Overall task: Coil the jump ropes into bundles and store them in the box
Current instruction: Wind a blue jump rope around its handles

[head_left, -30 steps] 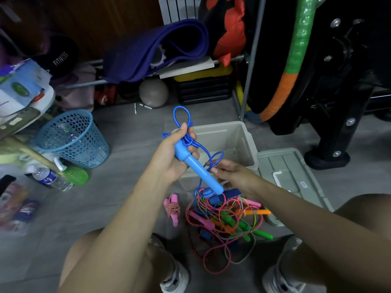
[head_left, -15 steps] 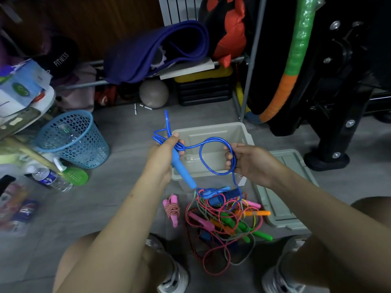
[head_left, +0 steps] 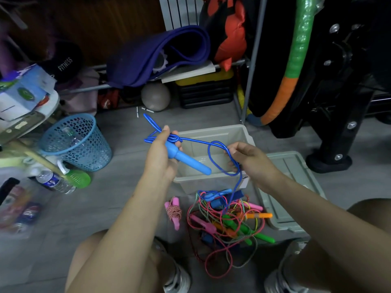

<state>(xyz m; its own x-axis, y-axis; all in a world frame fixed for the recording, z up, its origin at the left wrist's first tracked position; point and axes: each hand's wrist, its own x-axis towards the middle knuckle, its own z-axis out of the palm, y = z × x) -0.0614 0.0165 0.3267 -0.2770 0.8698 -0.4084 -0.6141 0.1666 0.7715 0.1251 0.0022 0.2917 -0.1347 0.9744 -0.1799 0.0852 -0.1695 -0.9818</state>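
Observation:
My left hand (head_left: pixel 161 157) grips the blue jump rope's handle (head_left: pixel 188 160) together with a few coiled loops of its cord, held above the grey box (head_left: pixel 213 180). My right hand (head_left: pixel 247 159) pinches the blue cord (head_left: pixel 213 155) to the right, stretched into a loop over the box. From there the cord drops into a tangled pile of coloured jump ropes (head_left: pixel 230 223) on the floor in front of the box. A bundled pink rope (head_left: pixel 174 211) lies left of the pile.
The box's grey lid (head_left: pixel 296 187) lies on the floor to the right. A blue mesh bin (head_left: pixel 74 142) and a water bottle (head_left: pixel 55 181) sit at left. Shelving with a purple mat (head_left: pixel 156 56) and black gym equipment (head_left: pixel 330 81) stand behind. My knees frame the bottom.
My right hand rose from the pile and drew the blue cord out to the right into a loop. The left hand stayed over the box, tilting the handle.

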